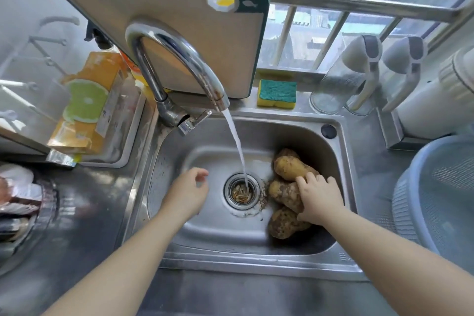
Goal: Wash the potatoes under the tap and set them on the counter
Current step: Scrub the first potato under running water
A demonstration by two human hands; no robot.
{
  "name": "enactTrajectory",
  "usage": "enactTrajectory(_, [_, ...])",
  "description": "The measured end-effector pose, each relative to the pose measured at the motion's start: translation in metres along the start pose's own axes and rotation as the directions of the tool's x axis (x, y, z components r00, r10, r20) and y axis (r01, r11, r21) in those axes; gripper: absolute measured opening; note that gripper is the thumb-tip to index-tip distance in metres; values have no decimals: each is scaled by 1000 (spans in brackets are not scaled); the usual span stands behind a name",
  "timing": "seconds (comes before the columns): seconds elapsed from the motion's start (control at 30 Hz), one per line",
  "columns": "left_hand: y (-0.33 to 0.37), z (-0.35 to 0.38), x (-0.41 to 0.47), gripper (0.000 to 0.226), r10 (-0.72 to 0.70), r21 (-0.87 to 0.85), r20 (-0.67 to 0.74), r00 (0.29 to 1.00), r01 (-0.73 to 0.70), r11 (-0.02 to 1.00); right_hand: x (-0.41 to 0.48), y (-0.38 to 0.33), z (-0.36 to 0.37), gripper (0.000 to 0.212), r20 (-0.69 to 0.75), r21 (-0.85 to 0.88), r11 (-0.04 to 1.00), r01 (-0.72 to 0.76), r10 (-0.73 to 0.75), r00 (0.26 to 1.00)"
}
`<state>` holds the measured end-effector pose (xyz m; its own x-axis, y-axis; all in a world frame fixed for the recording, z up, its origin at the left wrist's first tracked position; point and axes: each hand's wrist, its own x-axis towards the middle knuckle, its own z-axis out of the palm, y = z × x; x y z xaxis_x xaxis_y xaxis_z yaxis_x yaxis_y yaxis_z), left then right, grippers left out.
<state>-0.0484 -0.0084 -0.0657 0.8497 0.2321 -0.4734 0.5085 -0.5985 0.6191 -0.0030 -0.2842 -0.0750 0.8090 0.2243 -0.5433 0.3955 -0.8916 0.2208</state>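
We're standing at the sink (210, 233) and the tap (179, 59) is running, its stream (237, 146) falling straight into the drain strainer (242, 191). The potatoes (284, 224) are lying heaped against the sink's right wall, just beside the strainer and clear of the water. They're looking muddy, so we're judging that none has been washed yet.

Our right hand (319, 197) is lying over the middle potato (283, 194), fingers curling round it and fingertips touching the one above (289, 167). Our left hand (188, 192) is hovering left of the strainer, holding nothing, fingers loose. The two hands are well apart, with the stream between them.

To do this well, we're wanting one potato at a time. We're thinking the lift should come up cleanly so the upper potato, leaning on this one, isn't rolling off. Then we're bringing it across under the stream, with the left hand coming in to share it. One hand is turning while the other is rubbing the soil off every side.

The dirt looks caked on, so a quick splash won't be doing it. Wet skins will likely be slippery, so a full wrap of the fingers is looking wiser than a fingertip pinch. The steel table (89, 200) to the left is where the clean ones are going.
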Motion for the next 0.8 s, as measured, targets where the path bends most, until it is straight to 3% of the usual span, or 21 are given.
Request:
enactTrajectory(0.17, [4, 8, -7, 26, 2, -18, 17, 1000, -2, 1000, -2, 4, 15, 69, -105, -29, 1000, -7, 4, 994])
enactTrajectory(0.37, [8, 15, -13, 20, -14, -70, 80, 997, 20, 997, 0, 4, 13, 70, -84, -38, 999, 36, -39, 996])
enactTrajectory(0.5, [18, 16, -20, 17, -45, -187, 157, 987, 74, 980, -9, 2, -5, 68, -131, 119, 991, 60, -45, 990])
enactTrajectory(0.57, [33, 20, -27, 22, -78, -401, 263, 962, 182, 898, -15, -6, -25, 71, -202, 241, 967, 80, -31, 979])
enactTrajectory(0.67, [58, 34, -33, 35, -49, -706, 435, 899, 374, 601, -16, -30, -59, 75, -242, 457, 886, 77, 41, 969])
enactTrajectory(0.73, [68, 39, -31, 36, -24, -824, 425, 905, 398, 404, -15, -51, -77, 72, -235, 596, 801, 53, 110, 966])
enactTrajectory(0.8, [73, 36, -26, 35, -66, -880, 350, 934, 352, 317, -14, -70, -85, 68, -228, 672, 739, 41, 154, 961])
